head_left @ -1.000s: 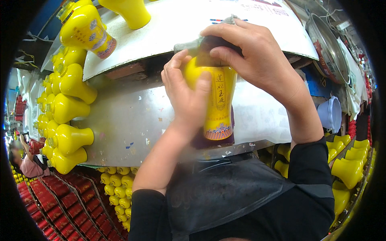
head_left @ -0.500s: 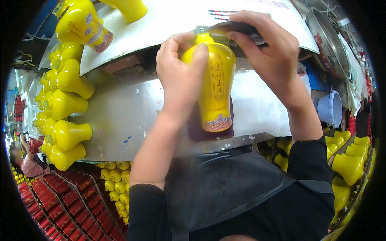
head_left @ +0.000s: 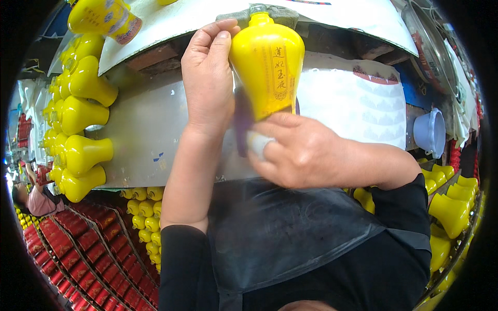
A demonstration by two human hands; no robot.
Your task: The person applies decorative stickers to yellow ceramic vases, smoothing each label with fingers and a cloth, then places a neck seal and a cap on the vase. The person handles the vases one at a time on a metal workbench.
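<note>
A glossy yellow bottle (head_left: pixel 254 54) with a clear neck and a column of dark printed characters lies with its neck away from me, its top end on a grey cloth (head_left: pixel 288 18). Closed fingers of my left hand (head_left: pixel 207 75) rest at the bottle's left shoulder, thumb against the fingertips. At the bottle's lower end, my right hand (head_left: pixel 306 153) grips a flat dark scraper (head_left: pixel 282 110) against its surface, mostly hidden by the fingers. A whitish wrap covers one of that hand's fingers. Part of a purple pad (head_left: pixel 241 122) shows beneath the bottle.
Several yellow bottles (head_left: pixel 83 116) line the metal table's (head_left: pixel 140 140) left edge. A decorated bottle (head_left: pixel 101 18) lies on the white board beyond. A printed transfer sheet (head_left: pixel 358 103) lies right of my bottle. Beside the table are a pale bucket (head_left: pixel 429 133) and red racks (head_left: pixel 88 243).
My right hand has swept from beside the neck down to the bottle's base with the scraper. My left thumb has left the bottle's front. The bottle appears higher in view.
</note>
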